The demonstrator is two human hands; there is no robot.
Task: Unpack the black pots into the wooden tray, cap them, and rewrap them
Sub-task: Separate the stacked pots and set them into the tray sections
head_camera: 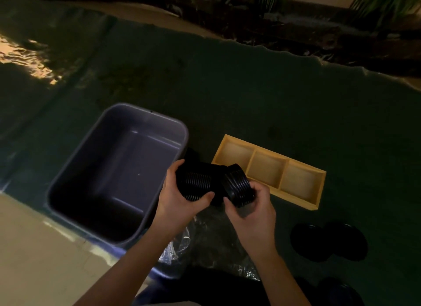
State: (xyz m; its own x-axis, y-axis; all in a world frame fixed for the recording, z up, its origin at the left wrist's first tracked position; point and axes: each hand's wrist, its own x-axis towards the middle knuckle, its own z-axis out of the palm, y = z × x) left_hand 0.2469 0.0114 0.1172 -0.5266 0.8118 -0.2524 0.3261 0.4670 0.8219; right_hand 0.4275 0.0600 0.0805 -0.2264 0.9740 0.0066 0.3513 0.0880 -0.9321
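A nested stack of black pots lies sideways between my hands, bent apart in the middle. My left hand grips the longer left part. My right hand holds the shorter right part, tilted away from the rest. The wooden tray with three compartments sits just right of the pots, with nothing in it. Clear plastic wrap lies crumpled below my hands. Two round black caps lie to the right on the dark mat.
A grey plastic bin stands at my left, nothing visible in it. A dark green mat covers the ground. Another black round item sits at the bottom right. Soil and plants border the far edge.
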